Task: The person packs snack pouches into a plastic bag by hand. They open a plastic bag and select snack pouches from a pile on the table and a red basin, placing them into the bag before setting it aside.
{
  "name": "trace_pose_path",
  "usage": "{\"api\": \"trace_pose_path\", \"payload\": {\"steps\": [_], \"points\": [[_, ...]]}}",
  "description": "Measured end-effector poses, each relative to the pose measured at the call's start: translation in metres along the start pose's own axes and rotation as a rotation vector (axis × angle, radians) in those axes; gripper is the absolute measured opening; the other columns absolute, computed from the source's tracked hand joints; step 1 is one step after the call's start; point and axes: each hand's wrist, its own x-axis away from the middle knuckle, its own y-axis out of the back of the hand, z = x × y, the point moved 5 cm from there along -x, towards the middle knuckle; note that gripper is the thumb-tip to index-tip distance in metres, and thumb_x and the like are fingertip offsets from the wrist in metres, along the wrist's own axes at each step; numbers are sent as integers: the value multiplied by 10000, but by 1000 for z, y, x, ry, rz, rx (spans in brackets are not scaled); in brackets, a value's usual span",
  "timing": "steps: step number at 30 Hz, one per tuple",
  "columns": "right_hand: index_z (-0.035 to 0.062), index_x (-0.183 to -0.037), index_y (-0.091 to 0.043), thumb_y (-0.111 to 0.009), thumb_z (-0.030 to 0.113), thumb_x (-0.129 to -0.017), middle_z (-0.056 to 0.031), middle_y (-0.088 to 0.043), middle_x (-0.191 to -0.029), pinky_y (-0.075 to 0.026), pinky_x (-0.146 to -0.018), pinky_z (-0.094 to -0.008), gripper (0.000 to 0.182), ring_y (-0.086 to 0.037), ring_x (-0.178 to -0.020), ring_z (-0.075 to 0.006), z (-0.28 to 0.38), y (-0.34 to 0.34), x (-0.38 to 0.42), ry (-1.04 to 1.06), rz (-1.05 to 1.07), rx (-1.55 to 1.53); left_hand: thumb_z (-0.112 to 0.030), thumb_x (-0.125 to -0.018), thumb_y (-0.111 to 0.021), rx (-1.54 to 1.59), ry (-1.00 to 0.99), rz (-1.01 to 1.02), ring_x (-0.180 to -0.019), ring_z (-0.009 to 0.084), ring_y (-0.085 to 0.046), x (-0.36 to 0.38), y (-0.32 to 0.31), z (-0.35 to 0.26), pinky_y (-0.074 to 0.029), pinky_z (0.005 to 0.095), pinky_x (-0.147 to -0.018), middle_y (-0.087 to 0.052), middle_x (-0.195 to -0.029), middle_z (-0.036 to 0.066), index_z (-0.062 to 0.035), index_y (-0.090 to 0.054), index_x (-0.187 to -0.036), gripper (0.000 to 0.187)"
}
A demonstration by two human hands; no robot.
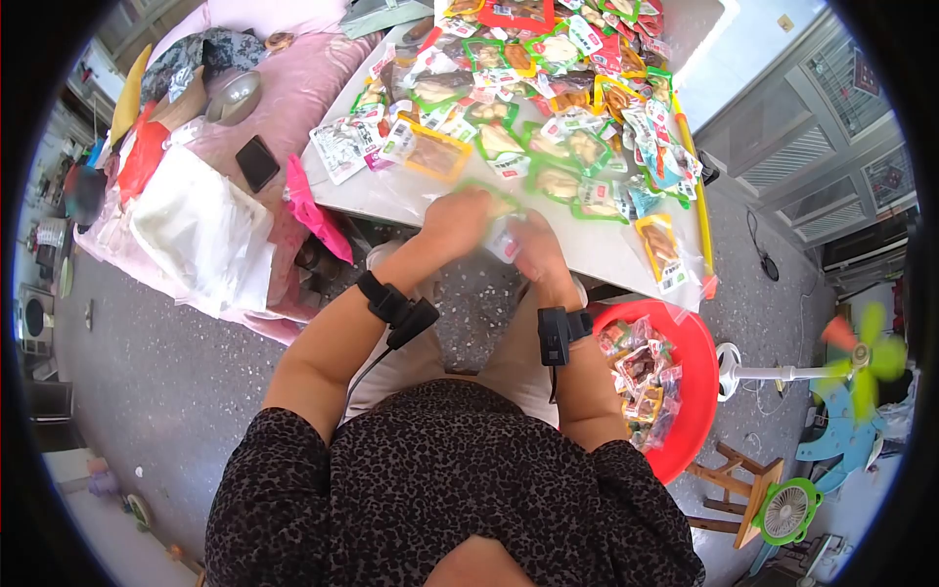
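At the near edge of the white table, my left hand (pixel 458 221) is closed on a green-edged food packet (pixel 501 235), which is smeared by motion. My right hand (pixel 538 249) grips the packet's lower white part from the other side. Its fingertips are partly blurred. Just beyond my hands lie several green-edged packets (pixel 556 182) with pale food inside. A yellow-edged packet (pixel 430 150) rests left of them, and another yellow-edged packet (pixel 660 250) lies near the table's right corner.
A big heap of packets (pixel 548 59) covers the far part of the table (pixel 597 249). Below its right corner stands a red tub (pixel 691 430) holding packets. To the left, a pink-covered bed bears a phone (pixel 257 163) and white plastic bags (pixel 201 210). Fans (pixel 863 357) stand at right.
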Motion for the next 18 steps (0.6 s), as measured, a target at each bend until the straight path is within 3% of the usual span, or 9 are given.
{"api": "trace_pose_path", "payload": {"steps": [3,7,10,13,16,18], "points": [[-31,-1005,-450,-430,-15,-751,-124,-528,-920,-459,-659,-305,255,-541,-798,-204,6,-12,5,-35,-39,99,-147,-736,-436,39,-85,-18,-683,327,-503,2,-10,0,-392,424,-587,-514,-719,150,-56,-454,-731,92],[-29,-965,-472,-451,27,-749,-102,-542,-826,-457,-549,-267,224,-549,-670,-171,-12,5,-21,60,72,203,-140,-740,-439,91,-159,-66,-684,324,-501,8,-7,-7,-393,417,-586,-511,-718,147,-55,-454,-731,86],[-35,-927,-479,-466,80,-746,-96,-538,-758,-432,-464,-245,215,-535,-572,-147,-16,15,-20,-42,12,448,-135,-741,-441,124,-163,-99,-694,321,-500,13,-10,-4,-396,407,-591,-509,-721,147,-50,-466,-751,90],[-22,-843,-504,-460,132,-751,-85,-528,-694,-425,-470,-250,185,-524,-561,-153,-1,3,-8,2,-26,906,-129,-741,-441,161,-185,-147,-702,321,-499,18,-11,-5,-398,399,-596,-507,-722,146,-42,-474,-767,98],[-48,-888,-480,-453,95,-749,-108,-527,-731,-420,-439,-238,202,-525,-529,-151,18,-5,-7,24,0,1068,-123,-741,-435,178,-175,-163,-707,321,-500,19,-8,-6,-397,398,-601,-508,-727,146,-37,-473,-765,97],[-43,-892,-483,-450,77,-746,-101,-530,-740,-425,-450,-243,191,-526,-543,-150,19,-9,-11,93,-52,843,-119,-740,-430,209,-155,-170,-709,321,-500,20,-7,-5,-396,398,-604,-509,-731,147,-35,-471,-761,96]]}}
